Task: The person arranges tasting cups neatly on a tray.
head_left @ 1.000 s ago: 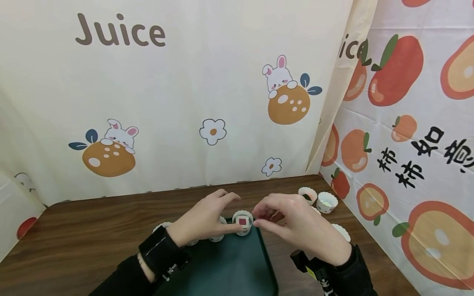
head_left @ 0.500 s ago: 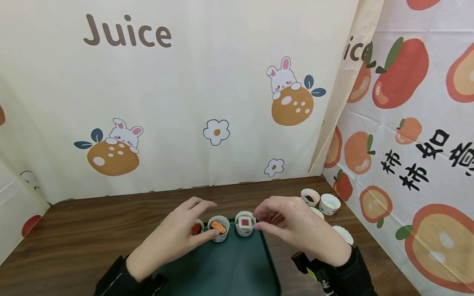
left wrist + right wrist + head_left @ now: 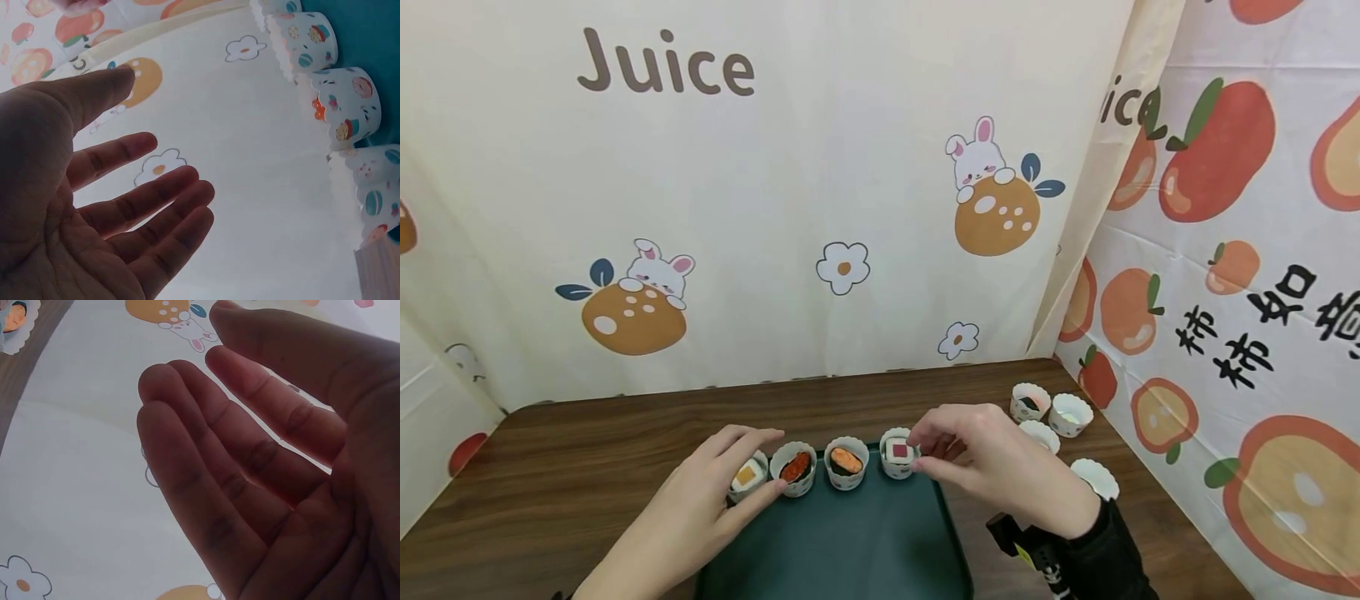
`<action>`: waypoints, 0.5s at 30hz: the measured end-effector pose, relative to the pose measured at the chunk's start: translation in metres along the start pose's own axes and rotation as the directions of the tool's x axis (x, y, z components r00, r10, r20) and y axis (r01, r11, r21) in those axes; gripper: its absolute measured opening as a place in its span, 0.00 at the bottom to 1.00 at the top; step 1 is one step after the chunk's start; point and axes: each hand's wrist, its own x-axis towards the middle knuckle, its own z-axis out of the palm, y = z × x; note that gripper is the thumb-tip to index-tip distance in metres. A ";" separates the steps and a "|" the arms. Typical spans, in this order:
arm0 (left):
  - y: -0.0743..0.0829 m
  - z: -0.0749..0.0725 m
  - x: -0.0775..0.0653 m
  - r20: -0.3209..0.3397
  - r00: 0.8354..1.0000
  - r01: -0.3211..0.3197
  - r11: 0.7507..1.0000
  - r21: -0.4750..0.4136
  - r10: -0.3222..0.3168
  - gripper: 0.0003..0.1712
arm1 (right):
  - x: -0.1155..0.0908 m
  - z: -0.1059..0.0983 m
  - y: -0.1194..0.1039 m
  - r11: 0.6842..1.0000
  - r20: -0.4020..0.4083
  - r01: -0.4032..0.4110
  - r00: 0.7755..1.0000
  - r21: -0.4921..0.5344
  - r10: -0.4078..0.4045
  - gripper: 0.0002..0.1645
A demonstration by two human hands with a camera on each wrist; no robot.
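Several white paper cups with sushi pieces line the far edge of the dark green tray (image 3: 835,550). From left they hold a roll with a yellow centre (image 3: 745,475), a red-topped sushi (image 3: 796,468), an orange-topped sushi (image 3: 846,461) and a roll with a dark red centre (image 3: 898,451). My left hand (image 3: 706,487) spreads thumb and fingers around the leftmost cup in the head view; its palm (image 3: 44,231) shows nothing held. My right hand (image 3: 988,458) has its fingertips right beside the rightmost cup, fingers (image 3: 194,506) loosely bent and nothing between them.
Right of the tray stand more paper cups: one with a dark-and-pink piece (image 3: 1030,402), one with something pale (image 3: 1070,414), and two partly behind my right hand, including the nearest cup (image 3: 1096,478). Printed curtains hang behind the brown wooden table (image 3: 602,450).
My left hand has moved left along the cups, from the rightmost one to the leftmost, uncovering the cups between. My right hand has stayed beside the rightmost cup.
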 end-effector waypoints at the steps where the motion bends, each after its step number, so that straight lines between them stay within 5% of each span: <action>1: 0.000 0.000 -0.001 -0.003 1.000 0.002 1.000 0.010 -0.002 0.29 | 0.000 0.000 0.000 1.000 0.005 -0.003 1.000 0.002 0.003 0.08; 15: -0.009 -0.008 -0.008 -0.008 1.000 0.008 0.996 0.085 -0.007 0.31 | 0.003 0.007 0.004 0.999 0.047 -0.040 0.998 -0.009 0.040 0.08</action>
